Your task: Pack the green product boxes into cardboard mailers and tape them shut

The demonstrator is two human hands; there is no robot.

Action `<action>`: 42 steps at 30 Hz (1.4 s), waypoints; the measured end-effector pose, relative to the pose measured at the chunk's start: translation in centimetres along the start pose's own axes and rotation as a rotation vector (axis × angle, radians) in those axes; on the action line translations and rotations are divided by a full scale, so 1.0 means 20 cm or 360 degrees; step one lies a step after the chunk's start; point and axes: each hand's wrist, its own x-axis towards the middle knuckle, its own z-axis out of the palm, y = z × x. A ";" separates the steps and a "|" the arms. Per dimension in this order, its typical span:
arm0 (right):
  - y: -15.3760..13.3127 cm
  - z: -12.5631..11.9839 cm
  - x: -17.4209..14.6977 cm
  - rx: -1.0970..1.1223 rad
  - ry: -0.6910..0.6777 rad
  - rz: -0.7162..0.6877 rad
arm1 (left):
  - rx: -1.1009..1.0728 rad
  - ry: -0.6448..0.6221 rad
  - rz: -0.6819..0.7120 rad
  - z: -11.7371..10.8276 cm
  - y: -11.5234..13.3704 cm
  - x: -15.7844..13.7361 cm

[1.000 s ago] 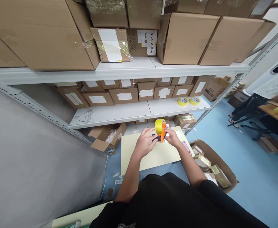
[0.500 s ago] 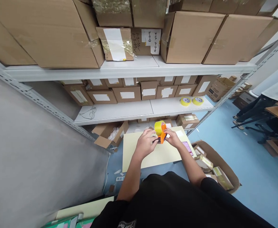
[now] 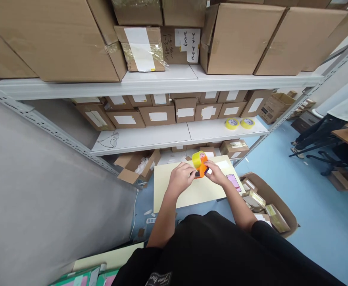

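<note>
An orange tape dispenser (image 3: pixel 204 168) with a roll of yellow tape (image 3: pixel 197 160) on it is held above the pale yellow tabletop (image 3: pixel 163 190). My right hand (image 3: pixel 216 174) is closed around the dispenser's right side. On the other side, my left hand (image 3: pixel 180 177) has its fingers drawn together at a dark part beside the orange body; its fingertips are partly hidden. A phone with a pink screen (image 3: pixel 233 182) lies on the tabletop, right of my right hand.
Two yellow tape rolls (image 3: pixel 232 124) sit on the white shelf (image 3: pixel 162 135) ahead, before a row of labelled boxes (image 3: pixel 158 116). An open carton (image 3: pixel 138 167) stands left of the tabletop. At right is a large bin (image 3: pixel 289 212) holding packed boxes. A person (image 3: pixel 319 129) stands farther right.
My left hand's fingers, more spread before, have come together beside the dispenser. The dispenser has tilted slightly in my right hand. The camera view has shifted a little.
</note>
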 end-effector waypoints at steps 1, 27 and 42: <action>-0.01 0.00 0.00 -0.0036 0.0011 -0.0021 | 0.0001 -0.0017 0.0000 0.00 0.00 0.01; -0.02 0.05 -0.01 -0.0284 0.0125 0.0285 | -0.0010 -0.0057 0.0092 0.03 0.05 -0.05; -0.02 0.10 -0.01 -0.0442 -0.0039 0.0309 | -0.0346 -0.0020 -0.0241 -0.03 -0.06 0.07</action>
